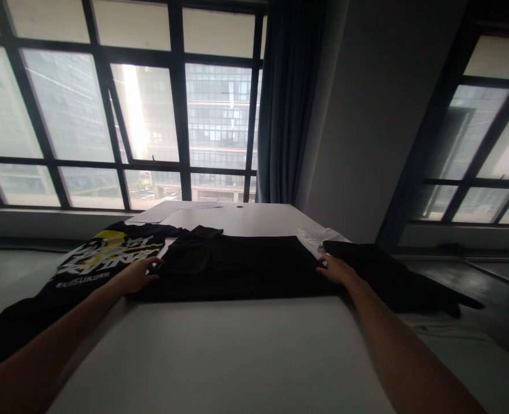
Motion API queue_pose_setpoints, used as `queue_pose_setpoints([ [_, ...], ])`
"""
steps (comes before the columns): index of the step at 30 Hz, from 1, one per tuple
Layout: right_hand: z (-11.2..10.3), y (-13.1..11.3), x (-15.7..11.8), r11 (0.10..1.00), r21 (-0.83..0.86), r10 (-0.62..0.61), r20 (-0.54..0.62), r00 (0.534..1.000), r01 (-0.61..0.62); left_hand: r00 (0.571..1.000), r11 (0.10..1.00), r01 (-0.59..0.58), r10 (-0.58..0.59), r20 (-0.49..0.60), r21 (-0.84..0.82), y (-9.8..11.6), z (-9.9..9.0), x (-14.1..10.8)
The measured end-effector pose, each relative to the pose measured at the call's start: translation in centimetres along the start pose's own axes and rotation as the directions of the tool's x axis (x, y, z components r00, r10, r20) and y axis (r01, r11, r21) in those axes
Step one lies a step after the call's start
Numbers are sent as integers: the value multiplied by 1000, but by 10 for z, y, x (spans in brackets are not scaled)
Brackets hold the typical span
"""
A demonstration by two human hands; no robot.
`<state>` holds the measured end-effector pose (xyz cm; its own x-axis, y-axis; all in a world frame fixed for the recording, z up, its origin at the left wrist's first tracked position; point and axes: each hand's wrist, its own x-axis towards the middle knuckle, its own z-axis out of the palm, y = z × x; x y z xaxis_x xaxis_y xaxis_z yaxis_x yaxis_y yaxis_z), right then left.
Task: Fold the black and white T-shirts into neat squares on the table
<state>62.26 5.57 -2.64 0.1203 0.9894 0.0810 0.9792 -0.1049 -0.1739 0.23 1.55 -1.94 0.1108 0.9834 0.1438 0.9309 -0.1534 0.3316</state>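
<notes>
Across the middle of one white tabletop (211,356), a single folded black garment (246,267) is lying flat, its long side running from left to right. Two bare hands are working at it, one at each end. The left hand (138,276) is touching the left end, its fingers slightly parted; whether its grip is closing on the cloth, I cannot tell. The right hand (335,269) is touching the right end, thumb and fingers close to the edge, and its hold is equally hard to tell. Two more dark pieces of clothing are flanking the folded one: one black printed shirt (108,259) with yellow and white lettering is hanging over the left side, and one plain black garment (388,276) is draping over the right side. One clear plastic bag (319,237) is lying between the two plain garments. Farther back, some white papers (159,211) are resting near the far left edge.
</notes>
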Motion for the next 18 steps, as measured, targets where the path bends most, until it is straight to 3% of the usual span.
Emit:
queue_pose_setpoints([
  [6, -2, 2, 0, 982, 174, -85, 54, 995, 74, 971, 991, 70, -41, 235, -116, -3, -26, -18],
  [13, -10, -8, -5, 997, 80, -15, 69, 997, 9, 915, 972, 218, -171, 366, -89, -9, -40, -27],
  [16, -14, -23, -13, 982, 72, -175, -30, 984, 177, 941, 985, 170, -171, 292, 29, -8, -38, -23],
  [18, -14, -35, -19, 941, 131, -310, -36, 950, 312, 986, 988, 100, -114, 119, 117, -1, -32, -19],
])
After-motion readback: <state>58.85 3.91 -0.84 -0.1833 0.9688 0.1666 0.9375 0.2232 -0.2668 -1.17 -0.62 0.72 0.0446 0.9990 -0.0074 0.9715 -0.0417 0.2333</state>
